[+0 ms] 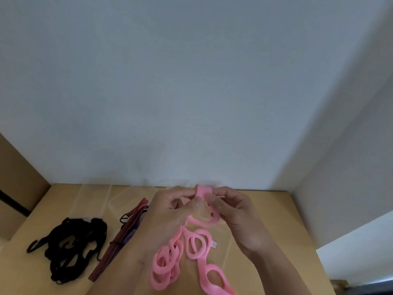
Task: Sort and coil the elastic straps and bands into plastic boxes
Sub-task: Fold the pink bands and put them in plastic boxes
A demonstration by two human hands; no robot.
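Note:
A long pink elastic strap with several loop holes [198, 245] trails over the wooden table toward me. Both hands pinch its far end above the table: my left hand [168, 211] and my right hand [236, 211] each grip the raised pink loop between thumb and fingers. More pink loops [168, 265] lie bunched below my left wrist. A black elastic band tangle [70, 245] rests at the left. A red-and-black striped strap [121, 237] lies beside a purple one [133, 228], partly hidden by my left forearm.
Clear plastic boxes [119, 199] stand faintly visible at the table's [265, 220] back edge against the white wall. A cardboard box [17, 188] stands at the far left. The table ends on the right near a white ledge.

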